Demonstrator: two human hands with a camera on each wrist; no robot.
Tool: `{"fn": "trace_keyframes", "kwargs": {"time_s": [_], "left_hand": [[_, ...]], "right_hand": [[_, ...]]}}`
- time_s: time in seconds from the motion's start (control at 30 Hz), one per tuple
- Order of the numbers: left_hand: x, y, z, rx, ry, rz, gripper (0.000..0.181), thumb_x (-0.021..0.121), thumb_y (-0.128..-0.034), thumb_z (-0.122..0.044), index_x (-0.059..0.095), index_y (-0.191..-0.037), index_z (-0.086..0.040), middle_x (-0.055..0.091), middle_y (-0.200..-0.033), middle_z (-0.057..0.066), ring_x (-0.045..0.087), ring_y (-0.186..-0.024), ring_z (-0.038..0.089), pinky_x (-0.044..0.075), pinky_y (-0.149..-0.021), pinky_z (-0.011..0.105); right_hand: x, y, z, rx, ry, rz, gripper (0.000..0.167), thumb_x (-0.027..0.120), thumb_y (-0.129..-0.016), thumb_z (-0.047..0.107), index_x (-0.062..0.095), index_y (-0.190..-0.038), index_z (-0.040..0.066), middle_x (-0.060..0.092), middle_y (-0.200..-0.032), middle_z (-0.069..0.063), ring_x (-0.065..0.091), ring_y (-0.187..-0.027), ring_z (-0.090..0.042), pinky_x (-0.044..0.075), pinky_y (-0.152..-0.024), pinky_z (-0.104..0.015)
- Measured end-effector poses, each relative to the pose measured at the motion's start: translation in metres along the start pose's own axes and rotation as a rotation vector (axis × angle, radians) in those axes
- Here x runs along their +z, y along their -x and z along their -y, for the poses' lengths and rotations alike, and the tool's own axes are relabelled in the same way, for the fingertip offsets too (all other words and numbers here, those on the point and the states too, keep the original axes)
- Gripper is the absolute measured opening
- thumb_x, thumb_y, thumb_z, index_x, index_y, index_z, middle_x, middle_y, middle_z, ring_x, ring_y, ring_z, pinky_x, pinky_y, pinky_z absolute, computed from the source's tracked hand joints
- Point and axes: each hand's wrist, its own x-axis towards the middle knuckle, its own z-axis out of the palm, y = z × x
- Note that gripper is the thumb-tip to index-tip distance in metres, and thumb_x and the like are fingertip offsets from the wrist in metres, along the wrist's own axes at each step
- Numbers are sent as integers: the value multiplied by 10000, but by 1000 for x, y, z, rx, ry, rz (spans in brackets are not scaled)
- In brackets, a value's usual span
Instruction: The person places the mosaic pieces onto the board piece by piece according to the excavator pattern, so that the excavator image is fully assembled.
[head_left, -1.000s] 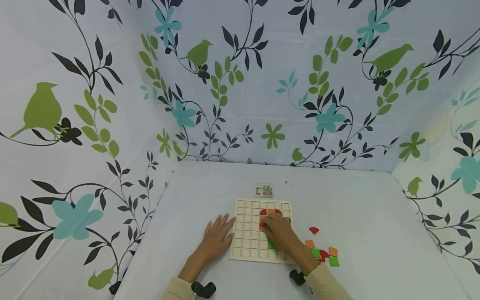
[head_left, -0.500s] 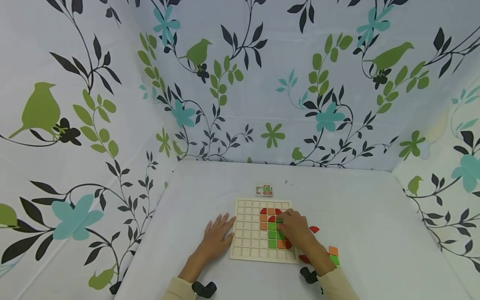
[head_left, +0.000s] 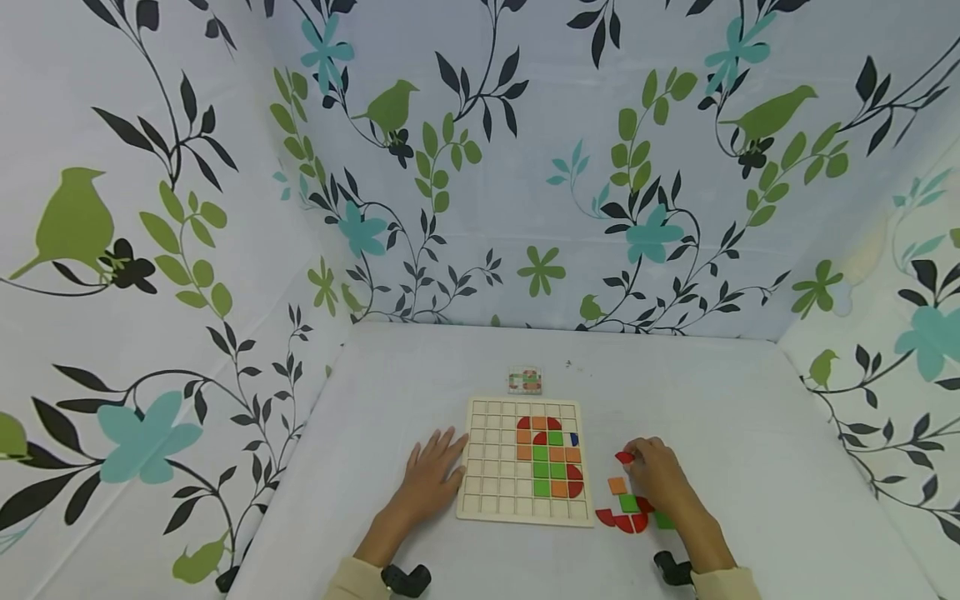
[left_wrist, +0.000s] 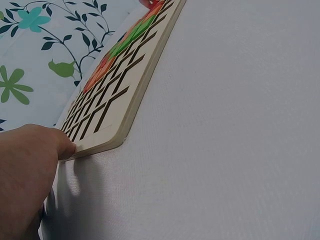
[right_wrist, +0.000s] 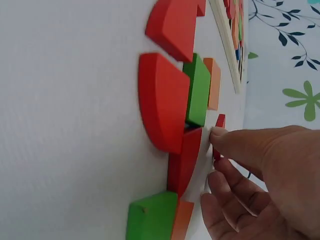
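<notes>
A light wooden grid board (head_left: 495, 505) lies on the white table, its right half filled with red, orange and green tiles and one small blue bit at the edge. My left hand (head_left: 425, 479) rests flat with spread fingers beside the board's left edge; in the left wrist view the thumb (left_wrist: 65, 145) touches the board near a corner. Right of the board, my right hand (head_left: 663, 477) pinches a red quarter-round tile (head_left: 624, 457) between thumb and forefinger, low at the table. The right wrist view shows this red tile (right_wrist: 221, 121) partly covered by the fingers.
Close to my right hand lie loose tiles: an orange square (head_left: 617, 486), a green square (head_left: 628, 503), several red quarter-rounds (head_left: 639, 523) and another green one (head_left: 663, 521). A small pattern card (head_left: 525, 381) lies beyond the board. Patterned cloth (head_left: 465, 283) walls the table.
My right hand has left the board and moved right to the red quarter-round tile, which it now pinches. More tiles on the board are uncovered. The left hand stays put.
</notes>
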Motion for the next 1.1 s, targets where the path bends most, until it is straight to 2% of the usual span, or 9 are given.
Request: {"fn": "trace_keyframes", "kwargs": {"time_s": [0.1, 0.2, 0.4, 0.67, 0.93, 1.1], "left_hand": [[0, 0, -1, 13, 9, -6, 544, 572, -1052, -252, 500, -1579, -138, 416, -1653, 209, 300, -1552, 487, 157, -1205, 765], [-2, -1, -2, 10, 8, 15, 546, 574, -1052, -252, 498, -1580, -134, 410, -1658, 205, 297, -1557, 484, 159, -1206, 765], [-3, -2, -2, -25, -20, 63, 554, 565, -1066, -270, 473, -1603, -169, 376, -1691, 149, 268, -1591, 420, 158, -1239, 722], [-2, -1, 0, -1, 6, 24, 546, 584, -1052, -255, 501, -1580, -144, 403, -1667, 189, 293, -1563, 472, 155, -1211, 757], [-3, -2, 1, -26, -13, 61, 557, 571, -1067, -274, 470, -1606, -181, 365, -1698, 141, 256, -1597, 411, 152, -1240, 718], [-3, -4, 2, -34, -23, 71, 555, 560, -1071, -288, 465, -1610, -193, 358, -1702, 134, 250, -1601, 403, 149, -1248, 708]], "right_hand": [[2, 1, 1, 22, -65, 25, 310, 689, -961, 61, 673, -1266, 9, 620, -1245, -214, 582, -1103, -351, 598, -939, -549], [4, 1, 4, 33, -104, 43, 324, 702, -951, 64, 672, -1271, 22, 606, -1276, -211, 565, -1102, -335, 616, -909, -532], [11, -2, 3, 28, -98, 27, 257, 708, -988, 95, 696, -1238, 41, 613, -1253, -159, 585, -1062, -275, 608, -942, -493], [18, -22, 9, -34, -81, 1, 265, 716, -1007, 124, 686, -1254, 33, 622, -1187, -151, 598, -1056, -274, 598, -954, -506], [24, -36, 35, -32, -55, -33, 317, 723, -1007, 151, 675, -1296, 30, 613, -1260, -188, 587, -1159, -347, 541, -1032, -581], [36, -32, 66, -134, -25, -17, 294, 729, -1014, 201, 686, -1281, 86, 628, -1243, -123, 589, -1162, -315, 518, -1013, -560]]}}
